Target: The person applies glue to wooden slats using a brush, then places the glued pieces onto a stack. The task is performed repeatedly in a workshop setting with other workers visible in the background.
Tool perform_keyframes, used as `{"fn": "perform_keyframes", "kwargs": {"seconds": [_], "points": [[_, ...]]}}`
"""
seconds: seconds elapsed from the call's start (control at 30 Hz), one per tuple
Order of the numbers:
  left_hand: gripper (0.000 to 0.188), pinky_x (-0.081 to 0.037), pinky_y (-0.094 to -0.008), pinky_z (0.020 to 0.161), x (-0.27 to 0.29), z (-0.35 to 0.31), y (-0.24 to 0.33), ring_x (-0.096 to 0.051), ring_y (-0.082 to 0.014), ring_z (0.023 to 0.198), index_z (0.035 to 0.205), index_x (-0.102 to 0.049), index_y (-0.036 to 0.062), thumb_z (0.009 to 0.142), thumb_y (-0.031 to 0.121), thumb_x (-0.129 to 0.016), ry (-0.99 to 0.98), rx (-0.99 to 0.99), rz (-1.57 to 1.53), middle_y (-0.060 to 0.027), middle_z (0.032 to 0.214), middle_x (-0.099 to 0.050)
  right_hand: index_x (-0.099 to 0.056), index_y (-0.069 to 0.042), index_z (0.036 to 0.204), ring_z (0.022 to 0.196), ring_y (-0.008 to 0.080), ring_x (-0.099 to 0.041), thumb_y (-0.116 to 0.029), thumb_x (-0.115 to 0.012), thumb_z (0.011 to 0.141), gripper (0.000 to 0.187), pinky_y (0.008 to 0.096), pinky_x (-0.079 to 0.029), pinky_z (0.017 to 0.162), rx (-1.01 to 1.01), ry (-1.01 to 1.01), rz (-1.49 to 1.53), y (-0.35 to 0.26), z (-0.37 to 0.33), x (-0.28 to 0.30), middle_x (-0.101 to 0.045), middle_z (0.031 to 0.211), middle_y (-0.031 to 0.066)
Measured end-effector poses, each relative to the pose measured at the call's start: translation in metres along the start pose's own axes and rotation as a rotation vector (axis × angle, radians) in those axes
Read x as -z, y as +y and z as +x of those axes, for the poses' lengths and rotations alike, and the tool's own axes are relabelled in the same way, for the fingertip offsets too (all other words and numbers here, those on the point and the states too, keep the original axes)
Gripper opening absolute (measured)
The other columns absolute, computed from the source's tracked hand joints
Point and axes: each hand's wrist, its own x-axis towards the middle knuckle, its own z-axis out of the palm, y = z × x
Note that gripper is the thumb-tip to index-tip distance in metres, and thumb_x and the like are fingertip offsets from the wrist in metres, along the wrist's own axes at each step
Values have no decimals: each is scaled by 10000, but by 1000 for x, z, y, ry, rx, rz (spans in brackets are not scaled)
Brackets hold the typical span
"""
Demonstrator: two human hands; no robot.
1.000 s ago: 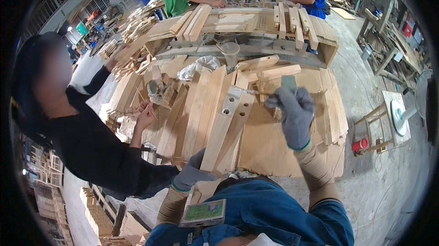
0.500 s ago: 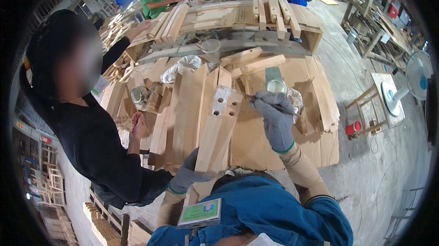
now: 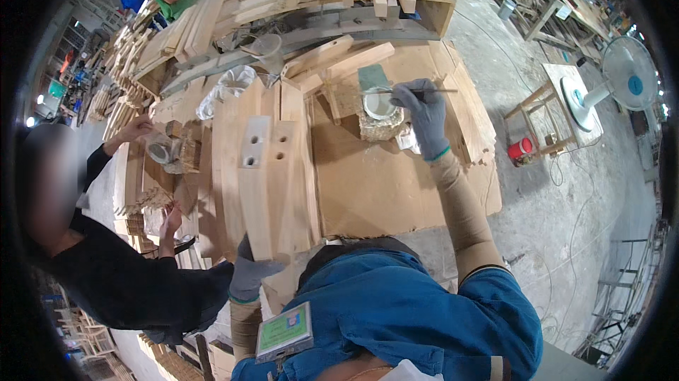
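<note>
My left hand (image 3: 252, 272), in a grey glove, is wrapped round the near end of a pale wooden bar (image 3: 257, 204). Two dark holes pierce the bar's far end, where the surface looks whitish. Beside it lies a second bar (image 3: 282, 186), also with two holes. My right hand (image 3: 426, 118), gloved too, pinches a thin dark stick (image 3: 445, 90) held nearly level. It is next to the rim of a white-lined pot (image 3: 380, 105); whether the stick has a brush tip I cannot tell. The pot sits on a rough, crusted block (image 3: 382, 128).
Cardboard (image 3: 396, 190) covers the bench. Wooden bars (image 3: 346, 70) lie behind, near a clear plastic cup (image 3: 267, 48) and a white bag (image 3: 225, 89). At left, a co-worker in black (image 3: 127, 275) handles things near another pot (image 3: 161, 149). A fan (image 3: 581, 101) stands on a stool at right.
My right hand has moved from beside the holed bar ends to the white-lined pot, stick still held. My left hand keeps the bar. The view has shifted, and the co-worker's arm has moved.
</note>
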Motion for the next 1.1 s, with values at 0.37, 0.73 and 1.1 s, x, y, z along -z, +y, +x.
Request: {"fn": "perform_keyframes", "kwargs": {"seconds": [0.37,0.73,1.1], "points": [[716,-520,-310,765,-15,3,2,-594,-182,930,1231,-444,-16,574,-23,-728,169,16,56,-98,1069,-586,-589,-17,757,618,137,-600,-154,-669,758,159,278,-469,592,-37,45,-535,78,23,65,-641,680,82],[775,-516,-305,768,-29,-4,14,-582,-185,957,1239,-445,-20,532,-48,-760,275,45,26,-95,1099,-581,-580,32,1005,870,127,-579,39,-569,819,187,223,-488,799,-131,249,247,103,-1,63,-590,1023,87],[961,-283,-303,1035,-45,-35,60,-374,-217,1224,1341,-304,-50,595,270,-819,218,17,306,-150,1300,-435,-461,-51,1255,891,192,-531,-345,-395,940,436,300,-449,760,-474,-68,-267,88,-11,99,-552,1098,94]]}}
